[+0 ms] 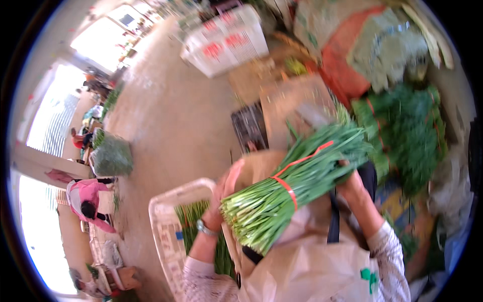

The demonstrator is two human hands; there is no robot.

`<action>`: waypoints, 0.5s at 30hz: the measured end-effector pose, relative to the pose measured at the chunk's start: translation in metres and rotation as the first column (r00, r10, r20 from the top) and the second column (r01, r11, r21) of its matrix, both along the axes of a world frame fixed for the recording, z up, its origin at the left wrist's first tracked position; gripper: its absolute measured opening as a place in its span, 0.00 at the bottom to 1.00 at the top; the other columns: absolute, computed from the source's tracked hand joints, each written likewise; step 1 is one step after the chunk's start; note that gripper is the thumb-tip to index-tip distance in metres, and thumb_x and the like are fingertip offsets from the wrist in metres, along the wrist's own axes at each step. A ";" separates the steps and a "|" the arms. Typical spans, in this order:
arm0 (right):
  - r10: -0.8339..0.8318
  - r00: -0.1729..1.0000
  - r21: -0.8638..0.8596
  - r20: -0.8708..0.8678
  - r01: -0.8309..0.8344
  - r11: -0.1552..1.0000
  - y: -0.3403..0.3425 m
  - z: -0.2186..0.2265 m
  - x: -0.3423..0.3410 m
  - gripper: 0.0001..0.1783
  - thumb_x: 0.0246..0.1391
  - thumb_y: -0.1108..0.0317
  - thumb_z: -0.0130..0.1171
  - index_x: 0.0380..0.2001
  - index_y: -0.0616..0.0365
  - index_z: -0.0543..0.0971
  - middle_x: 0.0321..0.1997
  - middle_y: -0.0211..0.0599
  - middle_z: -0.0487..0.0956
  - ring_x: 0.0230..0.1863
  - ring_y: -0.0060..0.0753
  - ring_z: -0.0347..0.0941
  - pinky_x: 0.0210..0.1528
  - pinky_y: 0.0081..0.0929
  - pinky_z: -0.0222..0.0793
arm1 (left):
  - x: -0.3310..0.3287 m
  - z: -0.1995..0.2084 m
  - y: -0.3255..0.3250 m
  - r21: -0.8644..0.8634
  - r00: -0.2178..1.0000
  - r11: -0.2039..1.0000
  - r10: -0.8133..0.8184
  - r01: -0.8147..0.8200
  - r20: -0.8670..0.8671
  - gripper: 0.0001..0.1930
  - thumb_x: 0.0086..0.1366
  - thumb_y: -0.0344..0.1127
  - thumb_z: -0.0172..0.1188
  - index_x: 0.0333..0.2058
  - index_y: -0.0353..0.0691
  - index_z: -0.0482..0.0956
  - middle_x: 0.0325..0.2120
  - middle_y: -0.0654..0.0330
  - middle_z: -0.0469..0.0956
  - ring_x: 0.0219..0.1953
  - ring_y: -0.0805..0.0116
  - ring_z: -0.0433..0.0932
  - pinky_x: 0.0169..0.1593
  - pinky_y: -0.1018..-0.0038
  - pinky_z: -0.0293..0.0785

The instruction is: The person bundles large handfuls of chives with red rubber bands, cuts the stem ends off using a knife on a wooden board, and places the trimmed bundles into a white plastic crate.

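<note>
A thick bundle of garlic chives (282,189) lies slantwise across my front, pale cut ends to the left and dark green leaves to the right. An orange-red tie wraps its middle, with a loose tail along the leaves. My right hand (350,182) grips the leafy end from below, its fingers partly hidden by leaves. At the cut ends is my left hand (225,190), somewhat blurred, with its fingers stretched out along the stem tips and a watch on the wrist. Under the bundle, a pale apron (307,272) covers my lap.
Beside my left forearm stands a white plastic basket (160,216) holding more chives (193,214). Ahead are a cardboard sheet (294,103), a dark crate (250,126) and a white box (226,45). Tied greens (412,136) lie at right. A person in pink (90,196) is far left.
</note>
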State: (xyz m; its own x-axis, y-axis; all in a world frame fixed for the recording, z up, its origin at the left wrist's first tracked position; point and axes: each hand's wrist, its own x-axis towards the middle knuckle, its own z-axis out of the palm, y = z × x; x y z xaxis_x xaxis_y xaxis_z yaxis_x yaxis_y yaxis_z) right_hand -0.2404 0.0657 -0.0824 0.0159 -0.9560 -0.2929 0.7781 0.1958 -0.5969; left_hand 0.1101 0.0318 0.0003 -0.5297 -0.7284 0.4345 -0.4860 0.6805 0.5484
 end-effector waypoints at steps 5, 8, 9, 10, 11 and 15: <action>-0.152 0.988 0.232 0.026 0.142 0.962 0.036 -0.036 0.023 0.19 0.65 0.60 0.53 0.55 0.55 0.72 0.53 0.34 0.77 0.52 0.31 0.74 0.55 0.35 0.71 | 0.074 -0.017 -0.020 0.443 0.772 0.788 0.063 -0.428 0.633 0.42 0.51 0.38 0.73 0.63 0.37 0.64 0.46 0.52 0.79 0.44 0.68 0.80 0.47 0.72 0.76; -0.005 0.948 0.050 -0.317 0.022 0.999 0.042 -0.016 0.011 0.21 0.61 0.59 0.55 0.54 0.57 0.73 0.51 0.33 0.77 0.52 0.29 0.73 0.54 0.32 0.70 | 0.021 0.014 -0.043 0.647 0.901 0.673 0.069 -0.359 0.428 0.43 0.53 0.40 0.73 0.64 0.35 0.61 0.45 0.52 0.78 0.37 0.73 0.79 0.42 0.73 0.77; 0.041 0.914 0.015 -0.404 -0.038 0.999 0.044 -0.009 0.011 0.21 0.60 0.59 0.56 0.53 0.57 0.74 0.50 0.32 0.77 0.51 0.29 0.73 0.53 0.32 0.70 | -0.003 0.018 -0.045 0.798 0.977 0.576 0.012 -0.180 0.211 0.46 0.52 0.42 0.74 0.65 0.35 0.59 0.46 0.51 0.77 0.38 0.72 0.79 0.42 0.74 0.77; -0.014 0.898 -0.013 -0.441 0.009 1.000 0.046 -0.008 0.012 0.23 0.57 0.59 0.57 0.53 0.58 0.74 0.49 0.31 0.77 0.50 0.28 0.74 0.50 0.31 0.71 | -0.027 0.023 -0.046 0.888 1.000 0.458 -0.016 0.027 -0.022 0.48 0.52 0.44 0.74 0.66 0.35 0.58 0.47 0.50 0.77 0.38 0.71 0.79 0.42 0.75 0.77; -0.027 0.896 -0.013 -0.443 0.024 1.000 0.047 -0.006 0.009 0.23 0.57 0.59 0.57 0.53 0.58 0.74 0.49 0.31 0.77 0.50 0.28 0.74 0.50 0.31 0.71 | -0.048 0.030 -0.046 0.888 0.999 0.458 -0.031 0.036 -0.025 0.48 0.52 0.44 0.74 0.66 0.35 0.58 0.47 0.50 0.77 0.38 0.71 0.79 0.42 0.75 0.77; 0.156 0.952 0.020 -0.262 -0.156 0.988 0.061 0.015 -0.023 0.25 0.58 0.63 0.57 0.57 0.58 0.70 0.49 0.35 0.77 0.46 0.30 0.76 0.43 0.31 0.75 | -0.111 0.021 -0.038 0.647 0.936 0.755 -0.294 0.102 0.195 0.58 0.46 0.56 0.75 0.66 0.26 0.52 0.53 0.35 0.71 0.53 0.45 0.75 0.56 0.62 0.70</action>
State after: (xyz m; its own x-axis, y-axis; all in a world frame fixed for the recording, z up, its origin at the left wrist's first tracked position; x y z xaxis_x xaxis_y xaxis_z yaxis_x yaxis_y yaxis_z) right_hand -0.2637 0.1267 -0.0671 0.0875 -0.9479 -0.3063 0.5541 0.3018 -0.7758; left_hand -0.0006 -0.0060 0.0208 -0.7170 -0.6489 -0.2547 -0.5702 0.3358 0.7497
